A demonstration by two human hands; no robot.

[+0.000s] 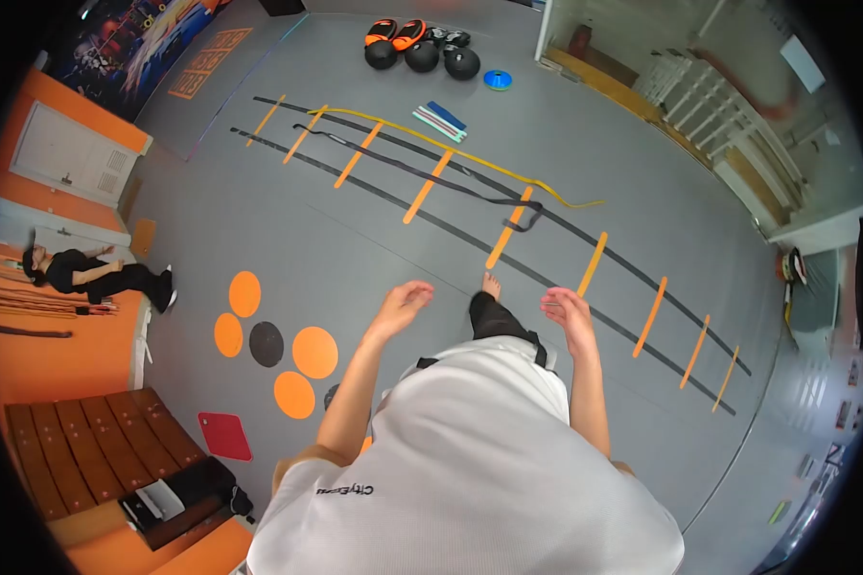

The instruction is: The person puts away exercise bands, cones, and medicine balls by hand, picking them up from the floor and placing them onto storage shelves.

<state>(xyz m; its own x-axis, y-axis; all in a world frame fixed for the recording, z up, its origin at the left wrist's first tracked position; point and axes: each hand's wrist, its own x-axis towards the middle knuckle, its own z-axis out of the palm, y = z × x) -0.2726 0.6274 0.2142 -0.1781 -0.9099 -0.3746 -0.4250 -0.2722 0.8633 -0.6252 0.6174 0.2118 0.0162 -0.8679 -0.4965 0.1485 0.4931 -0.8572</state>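
Observation:
My left hand (406, 307) is held out in front of my body, fingers loosely curved and apart, with nothing in it. My right hand (568, 311) is raised at about the same height, fingers apart and holding nothing. Between the hands, one bare foot (491, 285) shows near the edge of a floor ladder pattern with orange rungs (428, 187). A yellow strap (489, 165) and a dark strap (403, 170) lie across the ladder. Beyond them are folded flat bands (441, 122) on the grey floor.
Black balls (422, 57), orange-black pads (409, 34) and a blue disc cone (498, 80) are at the back. Orange floor discs (314, 353) and a red mat (225, 437) lie at left. Another person (96, 273) stands by the left wall; brown lockers (96, 446) are lower left.

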